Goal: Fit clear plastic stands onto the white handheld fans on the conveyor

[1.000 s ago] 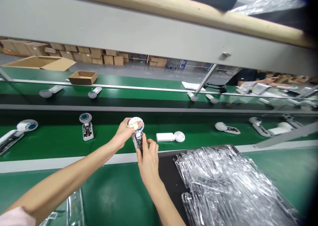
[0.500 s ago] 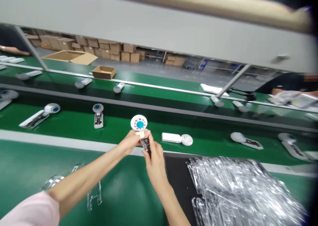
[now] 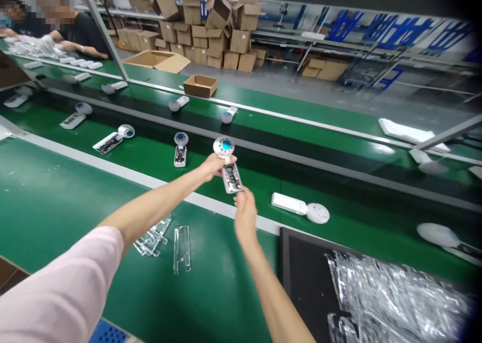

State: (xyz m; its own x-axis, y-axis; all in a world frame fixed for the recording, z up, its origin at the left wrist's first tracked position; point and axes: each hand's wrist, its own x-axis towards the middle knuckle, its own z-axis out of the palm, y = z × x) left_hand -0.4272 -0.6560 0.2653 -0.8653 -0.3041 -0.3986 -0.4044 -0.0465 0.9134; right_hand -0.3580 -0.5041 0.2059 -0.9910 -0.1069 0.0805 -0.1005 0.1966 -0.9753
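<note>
Both hands hold one white device (image 3: 231,177) with a round head, a blue centre and an open body showing a circuit board. My left hand (image 3: 214,166) grips it at the neck, the thumb across a pale piece there. My right hand (image 3: 245,207) pinches the bottom end of the body. The device is over the green belt (image 3: 211,195). To its left lies a similar open device (image 3: 181,154), and to its right a white one (image 3: 289,203) with its closed side up.
Clear plastic frames (image 3: 183,247) lie on the green table at the near left. A black tray (image 3: 309,277) with a heap of clear plastic parts (image 3: 399,293) is at the right. Across the belt stands a small cardboard box (image 3: 201,87). People sit at the far left.
The view has swung to the right side less and the left more, showing people at far left. My right hand has slid down to the device's bottom end, and its circuit board is more exposed.
</note>
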